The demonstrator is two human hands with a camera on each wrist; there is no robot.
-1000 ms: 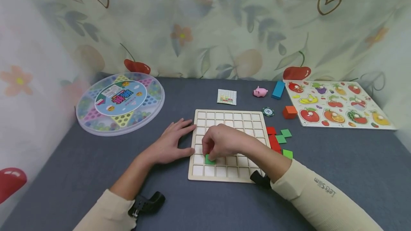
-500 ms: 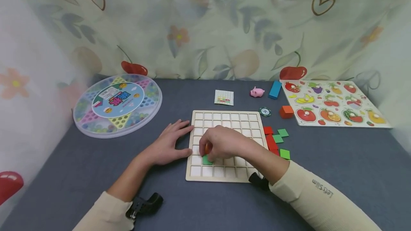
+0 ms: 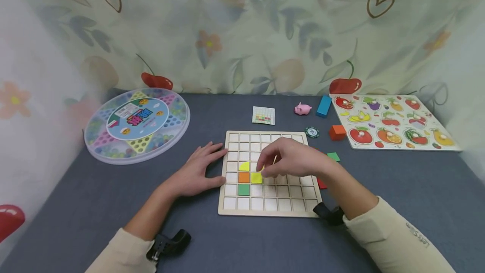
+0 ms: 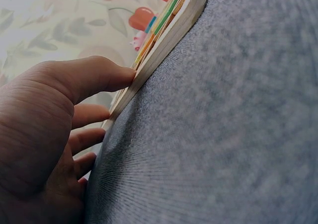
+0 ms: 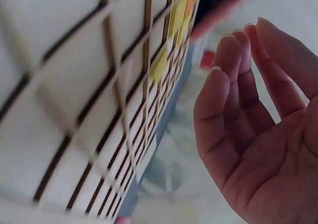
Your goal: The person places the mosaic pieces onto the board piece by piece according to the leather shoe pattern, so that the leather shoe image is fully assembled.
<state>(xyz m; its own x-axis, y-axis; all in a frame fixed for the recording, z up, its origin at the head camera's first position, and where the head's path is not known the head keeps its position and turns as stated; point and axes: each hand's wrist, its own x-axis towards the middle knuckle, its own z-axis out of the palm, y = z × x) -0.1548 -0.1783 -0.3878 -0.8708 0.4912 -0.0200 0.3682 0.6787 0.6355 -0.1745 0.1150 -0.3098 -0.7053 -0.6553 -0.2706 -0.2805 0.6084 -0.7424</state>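
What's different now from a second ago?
The right hand has let go of the green tile, leaving it in its square, and has moved right, fingers empty. An orange tile and yellow tiles now show more fully. The left hand stays against the left edge of the board, which looks unmoved.

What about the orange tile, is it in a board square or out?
In. The orange tile lies within the grid lines of one square on the wooden board.
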